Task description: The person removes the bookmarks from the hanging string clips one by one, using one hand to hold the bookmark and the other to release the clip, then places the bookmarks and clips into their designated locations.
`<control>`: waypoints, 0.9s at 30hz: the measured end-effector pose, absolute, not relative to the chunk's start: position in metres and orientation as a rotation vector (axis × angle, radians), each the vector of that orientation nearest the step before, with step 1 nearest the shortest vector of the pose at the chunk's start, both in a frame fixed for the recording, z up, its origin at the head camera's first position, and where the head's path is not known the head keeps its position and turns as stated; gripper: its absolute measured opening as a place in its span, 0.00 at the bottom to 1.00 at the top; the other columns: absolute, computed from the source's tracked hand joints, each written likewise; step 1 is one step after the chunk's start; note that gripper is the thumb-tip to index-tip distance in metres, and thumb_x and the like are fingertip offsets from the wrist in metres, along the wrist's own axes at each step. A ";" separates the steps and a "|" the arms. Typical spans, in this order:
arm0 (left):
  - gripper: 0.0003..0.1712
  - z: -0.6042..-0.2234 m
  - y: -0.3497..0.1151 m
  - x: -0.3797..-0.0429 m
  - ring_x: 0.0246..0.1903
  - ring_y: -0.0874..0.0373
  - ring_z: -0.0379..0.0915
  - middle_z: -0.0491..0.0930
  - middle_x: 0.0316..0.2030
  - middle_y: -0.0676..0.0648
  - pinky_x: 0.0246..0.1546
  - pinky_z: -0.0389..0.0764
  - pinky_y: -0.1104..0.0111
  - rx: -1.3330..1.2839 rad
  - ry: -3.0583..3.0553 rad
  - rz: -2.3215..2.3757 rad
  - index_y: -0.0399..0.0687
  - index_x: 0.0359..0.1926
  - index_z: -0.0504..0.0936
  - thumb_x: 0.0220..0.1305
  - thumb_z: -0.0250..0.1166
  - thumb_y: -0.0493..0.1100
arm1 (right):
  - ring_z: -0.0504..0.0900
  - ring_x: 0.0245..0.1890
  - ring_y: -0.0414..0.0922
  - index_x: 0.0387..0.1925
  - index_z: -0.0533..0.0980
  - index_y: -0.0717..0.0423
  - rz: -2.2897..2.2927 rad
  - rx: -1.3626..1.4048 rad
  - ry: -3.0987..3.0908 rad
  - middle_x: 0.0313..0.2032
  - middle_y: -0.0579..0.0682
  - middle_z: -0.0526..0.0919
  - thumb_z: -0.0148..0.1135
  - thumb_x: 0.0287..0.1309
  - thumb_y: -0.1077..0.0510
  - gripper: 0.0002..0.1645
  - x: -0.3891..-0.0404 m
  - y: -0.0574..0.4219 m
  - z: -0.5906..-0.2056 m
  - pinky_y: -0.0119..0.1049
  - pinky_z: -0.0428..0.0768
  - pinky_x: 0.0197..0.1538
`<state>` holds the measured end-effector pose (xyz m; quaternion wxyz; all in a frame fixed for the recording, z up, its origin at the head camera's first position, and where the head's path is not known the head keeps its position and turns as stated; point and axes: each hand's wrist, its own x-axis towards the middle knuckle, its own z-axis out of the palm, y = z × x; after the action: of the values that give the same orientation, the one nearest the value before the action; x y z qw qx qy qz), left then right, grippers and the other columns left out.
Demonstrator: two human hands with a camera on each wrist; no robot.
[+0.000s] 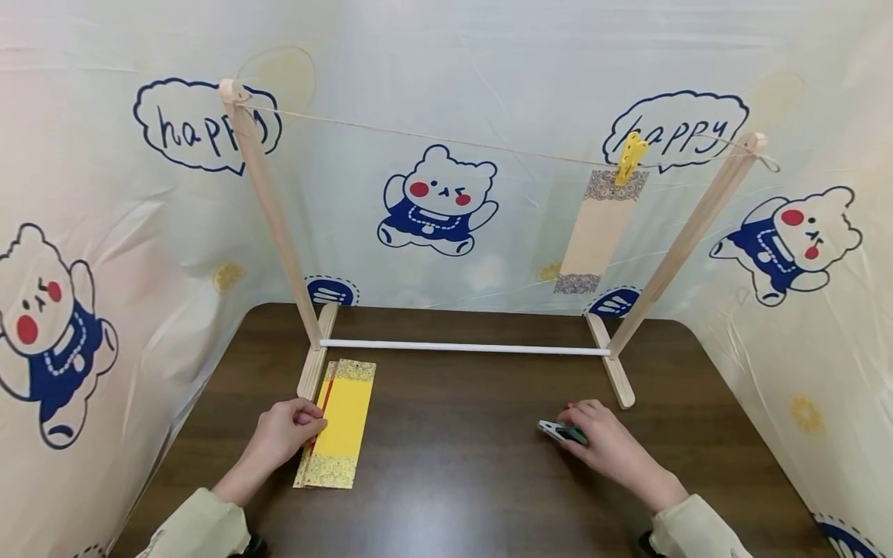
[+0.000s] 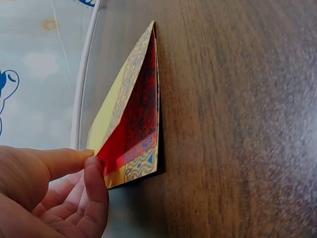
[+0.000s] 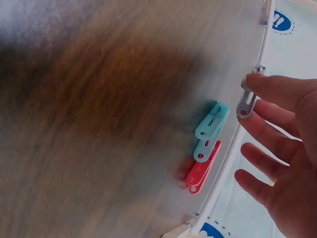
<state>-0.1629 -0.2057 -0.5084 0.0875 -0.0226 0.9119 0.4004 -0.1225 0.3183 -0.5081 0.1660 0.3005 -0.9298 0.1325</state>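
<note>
My left hand (image 1: 282, 430) pinches the left edge of a yellow bookmark card (image 1: 346, 411) with patterned ends, between thumb and index finger. In the left wrist view that edge is raised, and a red card (image 2: 116, 148) with a dark pattern shows underneath. A gold patterned corner (image 2: 141, 167) lies below the red. On the right, my right hand (image 1: 607, 442) holds a grey clothespin (image 3: 246, 102) between thumb and index finger, the other fingers spread. A teal clothespin (image 3: 210, 129) and a red clothespin (image 3: 200, 173) lie on the table near that hand.
A wooden frame with a left post (image 1: 272, 209), a right post (image 1: 687, 240) and a white rod (image 1: 460, 346) stands at the back. From its string (image 1: 418, 133), a yellow clothespin (image 1: 630, 157) hangs a beige patterned card (image 1: 600, 232). A printed cloth (image 1: 530, 62) surrounds the dark table (image 1: 446, 434).
</note>
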 end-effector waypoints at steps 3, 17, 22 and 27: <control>0.10 -0.509 -0.206 -0.164 0.24 0.56 0.76 0.84 0.27 0.47 0.26 0.81 0.68 -0.059 2.714 1.180 0.33 0.42 0.83 0.65 0.72 0.36 | 0.83 0.46 0.53 0.40 0.83 0.56 0.399 0.854 -2.699 0.41 0.51 0.87 0.84 0.45 0.61 0.20 -0.121 0.318 -0.505 0.52 0.83 0.49; 0.11 -0.505 -0.207 -0.168 0.28 0.56 0.75 0.84 0.30 0.47 0.30 0.80 0.67 -0.027 2.727 1.093 0.35 0.42 0.84 0.65 0.73 0.39 | 0.82 0.48 0.55 0.39 0.83 0.51 0.394 0.894 -2.785 0.40 0.47 0.86 0.82 0.49 0.58 0.16 -0.121 0.322 -0.508 0.55 0.81 0.51; 0.12 -0.505 -0.208 -0.169 0.28 0.55 0.75 0.84 0.31 0.46 0.31 0.81 0.67 -0.053 2.717 1.070 0.35 0.43 0.84 0.65 0.73 0.39 | 0.82 0.48 0.55 0.37 0.82 0.52 0.347 0.926 -2.772 0.38 0.46 0.84 0.82 0.48 0.58 0.17 -0.123 0.323 -0.515 0.54 0.81 0.51; 0.11 -0.507 -0.209 -0.168 0.28 0.55 0.74 0.83 0.30 0.46 0.32 0.81 0.66 -0.048 2.723 1.060 0.35 0.42 0.84 0.65 0.73 0.39 | 0.81 0.46 0.53 0.37 0.81 0.52 0.288 0.930 -2.787 0.37 0.46 0.83 0.82 0.47 0.57 0.17 -0.123 0.322 -0.516 0.52 0.80 0.50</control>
<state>-0.1681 -0.2094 -0.5067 0.1095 -0.0165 0.9262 0.3604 -0.1229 0.3224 -0.5162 0.0947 0.3136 -0.9398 0.0971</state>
